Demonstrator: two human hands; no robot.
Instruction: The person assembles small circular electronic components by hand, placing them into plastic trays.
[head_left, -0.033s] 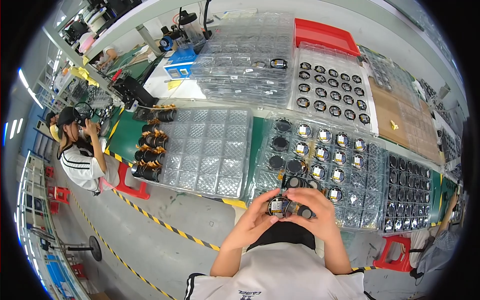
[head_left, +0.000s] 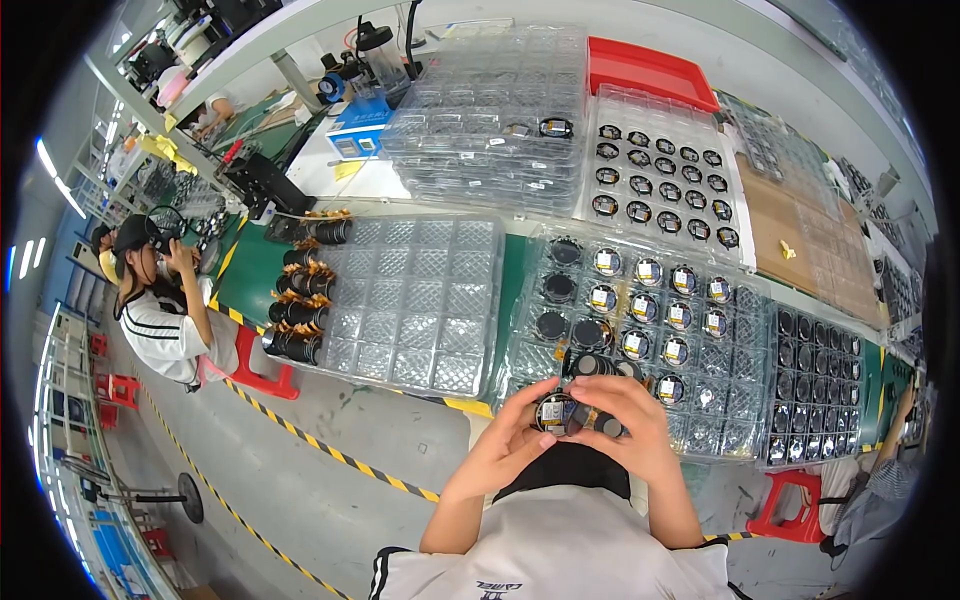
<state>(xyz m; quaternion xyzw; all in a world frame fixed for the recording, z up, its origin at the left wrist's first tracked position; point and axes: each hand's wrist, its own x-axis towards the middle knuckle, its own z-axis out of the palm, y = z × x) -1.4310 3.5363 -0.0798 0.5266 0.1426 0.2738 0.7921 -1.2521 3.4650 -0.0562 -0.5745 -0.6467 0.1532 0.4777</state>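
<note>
In front of my body, my left hand [head_left: 518,428] pinches a round black electronic module [head_left: 552,413] with a pale label facing up. My right hand [head_left: 632,422] grips a dark piece with a round grey face [head_left: 608,426], close against the module. Fingers hide where the two pieces meet. Just beyond my fingertips lie dark round parts [head_left: 590,364] at the near edge of a clear plastic tray [head_left: 735,385]. That tray holds several labelled round modules [head_left: 647,271] and some plain dark discs [head_left: 558,287].
Left is a clear tray [head_left: 420,300] with black parts with orange strips [head_left: 300,312] along its side. Behind stand stacked clear trays [head_left: 490,100], a white tray of modules [head_left: 668,165] and a red bin [head_left: 650,72]. Another filled tray [head_left: 815,390] sits right. A person [head_left: 165,310] works at left.
The dark piece in my right hand has shifted very slightly toward my left hand. Everything else looks the same.
</note>
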